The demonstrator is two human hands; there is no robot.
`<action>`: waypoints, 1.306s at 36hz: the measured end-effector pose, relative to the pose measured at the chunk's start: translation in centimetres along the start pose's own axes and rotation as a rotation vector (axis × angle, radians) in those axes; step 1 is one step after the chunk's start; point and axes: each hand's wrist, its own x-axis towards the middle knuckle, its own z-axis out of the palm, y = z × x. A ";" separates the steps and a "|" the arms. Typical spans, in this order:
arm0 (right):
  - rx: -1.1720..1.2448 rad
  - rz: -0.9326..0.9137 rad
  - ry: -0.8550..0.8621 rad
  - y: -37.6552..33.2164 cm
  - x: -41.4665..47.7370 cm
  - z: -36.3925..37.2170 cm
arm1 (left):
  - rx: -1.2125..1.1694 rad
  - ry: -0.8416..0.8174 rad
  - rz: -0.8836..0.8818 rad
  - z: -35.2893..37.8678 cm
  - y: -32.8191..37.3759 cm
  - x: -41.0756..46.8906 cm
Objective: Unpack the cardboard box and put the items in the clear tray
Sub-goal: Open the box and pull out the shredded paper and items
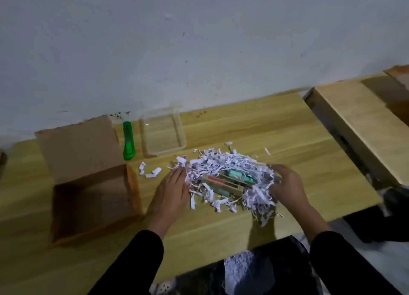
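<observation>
Digging the goods out of the shredded paper [230,162]

Left hand [170,190] flat and open, right hand [287,184] loosely cupping shreds; packaged item [225,184] sits between them. I'd brush filler aside, then lift it to the clear tray [162,133] beyond the left hand.

shredded paper [230,173] heaped before clear tray [162,135], green knife [128,141] left, tray open above

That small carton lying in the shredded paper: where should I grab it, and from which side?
Grip the small carton across its narrow width near the middle, coming from above. It lies flat with its top face exposed, while shredded paper banks its sides and ends. This is a judgement; its lower edges are hidden.
</observation>
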 end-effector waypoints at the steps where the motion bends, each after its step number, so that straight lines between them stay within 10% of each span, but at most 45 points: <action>1: 0.013 -0.032 0.015 -0.3 0.1 0.0 | -0.015 0.069 -0.033 -0.3 0.2 0.1; 6: -0.074 -0.332 0.016 -3.7 0.2 0.4 | -0.249 0.306 -0.010 -1.7 3.7 0.3; 12: -0.101 -0.465 -0.199 -6.1 -0.9 3.4 | -0.038 -0.072 0.235 0.5 5.0 1.3; 20: -0.231 -0.456 -0.182 -6.0 -1.8 5.9 | 0.028 -0.099 -0.033 0.5 1.6 2.0; 39: 0.108 -0.349 0.131 -9.9 1.8 0.9 | 0.094 -0.057 -0.002 1.2 0.7 2.2; 47: -0.004 -0.202 -0.023 -11.1 10.5 5.5 | 0.085 -0.020 0.006 1.7 0.3 1.9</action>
